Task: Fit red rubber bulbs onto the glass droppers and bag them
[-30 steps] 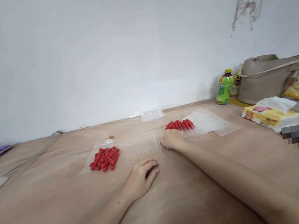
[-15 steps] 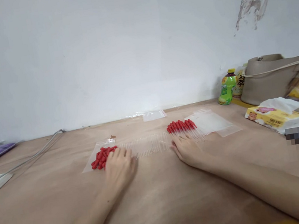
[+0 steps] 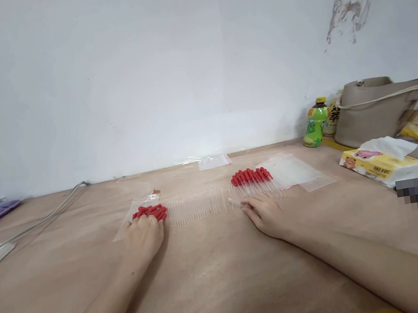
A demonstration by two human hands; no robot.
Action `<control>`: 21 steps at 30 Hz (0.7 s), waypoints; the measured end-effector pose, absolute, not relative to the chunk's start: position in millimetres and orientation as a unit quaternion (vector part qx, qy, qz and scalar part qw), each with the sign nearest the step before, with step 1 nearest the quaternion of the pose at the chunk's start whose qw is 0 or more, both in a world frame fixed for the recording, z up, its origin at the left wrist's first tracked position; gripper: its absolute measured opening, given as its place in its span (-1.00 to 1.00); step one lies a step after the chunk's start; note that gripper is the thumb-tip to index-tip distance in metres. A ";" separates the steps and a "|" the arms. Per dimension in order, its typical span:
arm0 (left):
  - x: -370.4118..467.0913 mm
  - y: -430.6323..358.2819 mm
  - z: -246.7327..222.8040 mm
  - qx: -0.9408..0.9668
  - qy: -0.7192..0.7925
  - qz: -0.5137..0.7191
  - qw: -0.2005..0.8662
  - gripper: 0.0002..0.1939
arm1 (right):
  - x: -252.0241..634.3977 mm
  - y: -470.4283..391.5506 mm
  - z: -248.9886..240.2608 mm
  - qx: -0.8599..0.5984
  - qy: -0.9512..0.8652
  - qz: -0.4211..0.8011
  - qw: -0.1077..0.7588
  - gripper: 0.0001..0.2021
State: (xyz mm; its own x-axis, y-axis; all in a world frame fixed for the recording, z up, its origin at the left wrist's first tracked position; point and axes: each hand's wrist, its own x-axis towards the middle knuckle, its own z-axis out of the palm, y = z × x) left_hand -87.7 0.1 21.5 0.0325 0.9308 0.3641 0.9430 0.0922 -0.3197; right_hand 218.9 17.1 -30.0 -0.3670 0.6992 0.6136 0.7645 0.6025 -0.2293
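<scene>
The left hand [image 3: 144, 235] has shifted left since a second ago, from just near of the row of clear tubes [image 3: 193, 206] to the heap of red bulbs [image 3: 157, 211]; its fingertips are hidden, so whether it grips one cannot be told. The right hand [image 3: 243, 205], earlier at the row's right end, now pinches a single tube [image 3: 234, 202] just near of the red-topped droppers [image 3: 252, 176].

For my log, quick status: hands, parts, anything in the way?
Left hand at red bulbs. Right hand holding clear tube. Tube row lies between; no obstruction seen.
</scene>
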 end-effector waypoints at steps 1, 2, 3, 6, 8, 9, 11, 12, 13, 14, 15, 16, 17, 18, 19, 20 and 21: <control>-87.1 -0.8 22.5 -0.675 -0.691 -0.016 0.258 -0.64 | 218.9 17.0 -29.8 -0.445 -0.824 -0.046 0.348 -0.84; -85.4 -2.5 23.9 -0.676 -0.686 -0.021 0.268 -0.65 | 218.8 16.8 -29.3 -0.446 -0.823 -0.045 0.348 -0.84; -82.5 -4.9 25.6 -0.678 -0.680 -0.027 0.280 -0.65 | 218.6 16.3 -28.6 -0.446 -0.823 -0.043 0.349 -0.84; -65.6 -15.2 29.7 -0.699 -0.641 -0.062 0.309 -0.68 | 218.0 14.5 -25.8 -0.448 -0.819 -0.034 0.357 -0.84; -50.3 -22.4 28.6 -0.745 -0.584 -0.095 0.309 -0.69 | 217.9 13.5 -24.6 -0.449 -0.814 -0.022 0.368 -0.86; -42.9 -25.2 26.4 -0.778 -0.546 -0.106 0.293 -0.69 | 217.9 13.2 -24.4 -0.448 -0.812 -0.015 0.374 -0.87; -30.8 -28.6 19.4 -0.828 -0.487 -0.127 0.249 -0.72 | 218.0 12.7 -24.9 -0.437 -0.814 0.000 0.382 -0.89; -26.5 -29.1 15.2 -0.844 -0.467 -0.138 0.225 -0.73 | 217.8 12.5 -25.4 -0.427 -0.820 0.008 0.382 -0.89; -23.3 -28.9 11.0 -0.854 -0.455 -0.148 0.202 -0.75 | 217.6 12.1 -25.9 -0.416 -0.825 0.016 0.382 -0.89; -21.2 -28.1 7.2 -0.860 -0.450 -0.158 0.180 -0.76 | 217.1 11.5 -26.4 -0.406 -0.831 0.024 0.380 -0.89; -19.8 -26.9 4.1 -0.862 -0.449 -0.171 0.162 -0.78 | 216.5 10.8 -26.7 -0.396 -0.835 0.029 0.380 -0.90; -18.8 -25.6 1.6 -0.860 -0.452 -0.184 0.147 -0.80 | 215.8 9.8 -26.8 -0.388 -0.839 0.033 0.380 -0.90; -18.0 -24.1 -0.4 -0.857 -0.456 -0.198 0.134 -0.81 | 215.0 8.6 -26.5 -0.381 -0.842 0.034 0.381 -0.90; -17.2 -22.6 -1.9 -0.854 -0.458 -0.213 0.120 -0.82 | 214.3 7.4 -26.0 -0.377 -0.844 0.032 0.380 -0.90; -16.3 -21.1 -3.3 -0.854 -0.457 -0.225 0.105 -0.81 | 213.6 6.1 -25.3 -0.373 -0.846 0.030 0.379 -0.91; -15.2 -19.6 -4.8 -0.855 -0.453 -0.236 0.085 -0.79 | 213.0 5.0 -24.4 -0.370 -0.849 0.029 0.376 -0.91; -14.1 -18.0 -6.4 -0.860 -0.444 -0.245 0.063 -0.78 | 212.5 4.0 -23.5 -0.367 -0.852 0.029 0.372 -0.91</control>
State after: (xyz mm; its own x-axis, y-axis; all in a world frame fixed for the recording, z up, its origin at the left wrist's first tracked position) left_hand -14.1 -18.0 -6.4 0.4855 0.7325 0.4772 0.7940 -0.5979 0.1100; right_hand 212.5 4.0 -23.5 -0.4535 0.6474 0.6126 0.6043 0.7285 -0.3226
